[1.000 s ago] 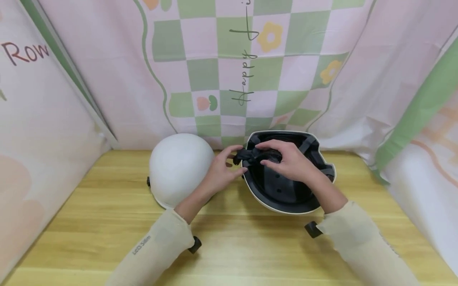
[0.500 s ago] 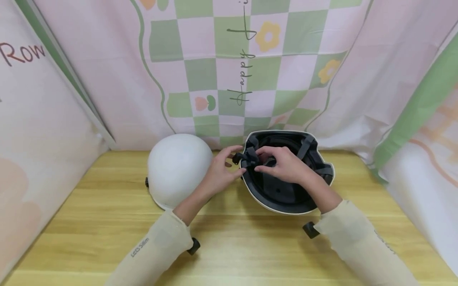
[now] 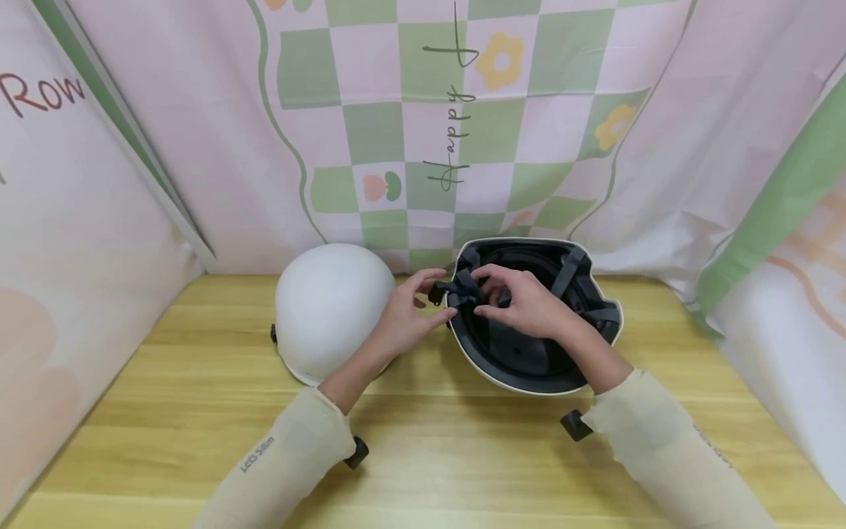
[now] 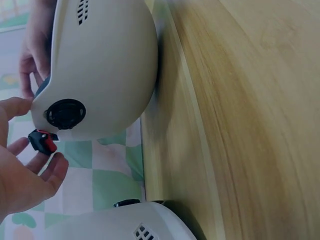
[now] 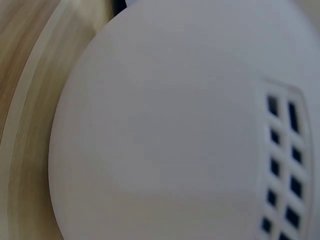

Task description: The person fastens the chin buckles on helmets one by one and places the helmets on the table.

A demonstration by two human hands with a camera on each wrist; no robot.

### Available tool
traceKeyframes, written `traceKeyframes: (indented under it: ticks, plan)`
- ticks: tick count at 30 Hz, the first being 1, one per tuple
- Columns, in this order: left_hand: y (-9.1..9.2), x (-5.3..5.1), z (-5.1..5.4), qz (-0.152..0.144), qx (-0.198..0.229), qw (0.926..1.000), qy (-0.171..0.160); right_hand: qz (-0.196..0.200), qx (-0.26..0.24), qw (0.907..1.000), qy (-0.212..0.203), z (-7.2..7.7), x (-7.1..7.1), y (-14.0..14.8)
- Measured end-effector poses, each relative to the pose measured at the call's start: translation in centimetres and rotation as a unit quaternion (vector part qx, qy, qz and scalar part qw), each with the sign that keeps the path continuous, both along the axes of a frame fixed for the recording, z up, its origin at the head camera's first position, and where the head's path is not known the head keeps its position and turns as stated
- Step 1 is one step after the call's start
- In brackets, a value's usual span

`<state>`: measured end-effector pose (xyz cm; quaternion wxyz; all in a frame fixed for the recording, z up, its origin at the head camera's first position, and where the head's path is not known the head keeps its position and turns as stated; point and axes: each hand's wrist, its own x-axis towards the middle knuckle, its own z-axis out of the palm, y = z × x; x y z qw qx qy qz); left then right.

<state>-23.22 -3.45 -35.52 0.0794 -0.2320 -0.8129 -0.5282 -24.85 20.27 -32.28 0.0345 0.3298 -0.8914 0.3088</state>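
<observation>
An upturned white helmet [image 3: 529,382] with a black padded inside sits right of the middle in the head view. My right hand [image 3: 522,301] reaches into it, thumb and fingers holding a black strap [image 3: 465,286] by the left rim. My left hand [image 3: 410,312] is spread at that same rim, its thumb touching the edge. In the left wrist view, a black buckle [image 4: 42,142] with a red part hangs out beside the helmet's round black knob [image 4: 66,114], close to the left fingers. The right wrist view holds mostly white shell and a vent grille [image 5: 285,165]; no hand shows there.
A second white helmet [image 3: 333,312] stands dome up, just left of the left forearm. Both helmets rest on a wooden table [image 3: 429,455]. Behind them hangs a checkered curtain [image 3: 436,132], with pale fabric along both sides.
My right hand has shifted slightly left, and the strap has bunched closer to the left rim. The left hand stays nearly still. Both helmets keep their places.
</observation>
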Motion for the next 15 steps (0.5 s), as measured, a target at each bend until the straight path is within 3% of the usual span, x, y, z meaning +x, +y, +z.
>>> traceKeyframes:
  ticks: [10, 15]
  plan:
    - [0.1, 0.2, 0.3, -0.004, 0.005, 1.0000, -0.007, -0.024, -0.075, 0.9965, -0.030, 0.6, 0.6, 0.8]
    - [0.0, 0.2, 0.5, -0.009, -0.004, 0.9999, -0.004, -0.024, -0.103, 0.9944, -0.006, 1.0, 1.0, 1.6]
